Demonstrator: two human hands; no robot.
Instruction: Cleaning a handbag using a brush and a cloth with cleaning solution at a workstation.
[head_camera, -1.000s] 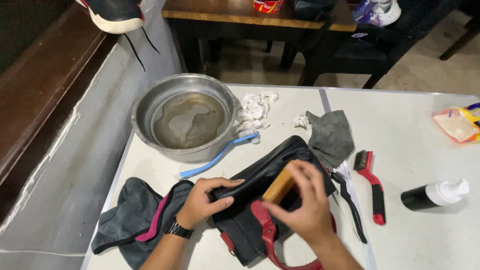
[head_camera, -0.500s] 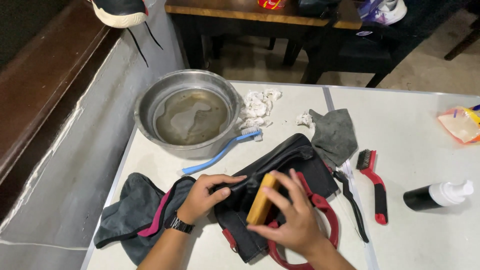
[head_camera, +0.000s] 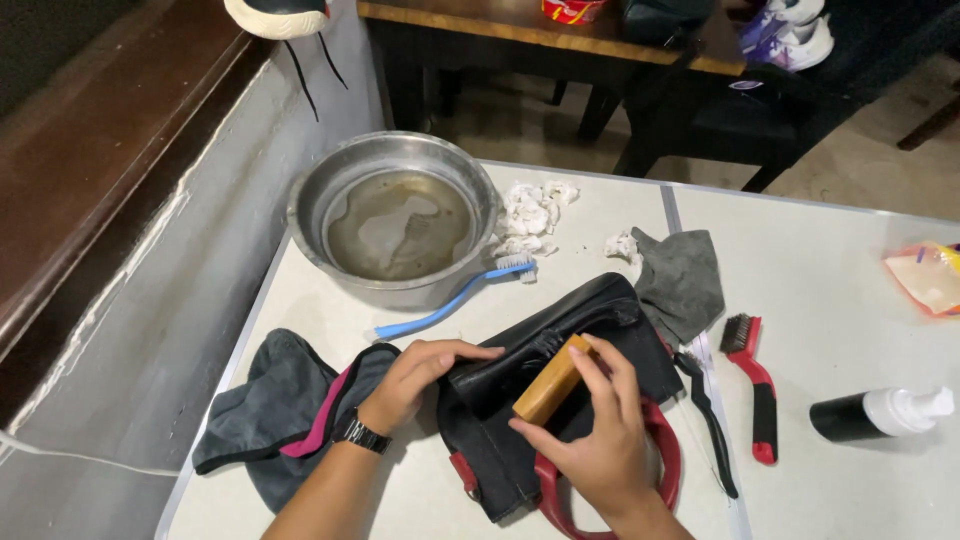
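Observation:
A black bag with red handles (head_camera: 600, 330) lies on the white table (head_camera: 830, 480) in front of me. My left hand (head_camera: 420, 375), with a black watch on the wrist, presses down on the bag's left edge. My right hand (head_camera: 595, 440) grips a wooden-backed brush (head_camera: 550, 380) and holds it against the bag's black top side. A red handle loop (head_camera: 665, 470) curves out beside my right hand.
A metal basin (head_camera: 400, 215) of murky water stands at the back left, with a blue toothbrush (head_camera: 450, 305) leaning by it. White wads (head_camera: 530, 215), grey cloths (head_camera: 685, 280) (head_camera: 270, 410), a red brush (head_camera: 755, 380), a black brush (head_camera: 710, 420) and a black foam bottle (head_camera: 875, 415) lie around.
My right hand has moved the wooden brush along the bag, from the bag's upper right toward the lower left and partway back up. The left hand kept holding the bag.

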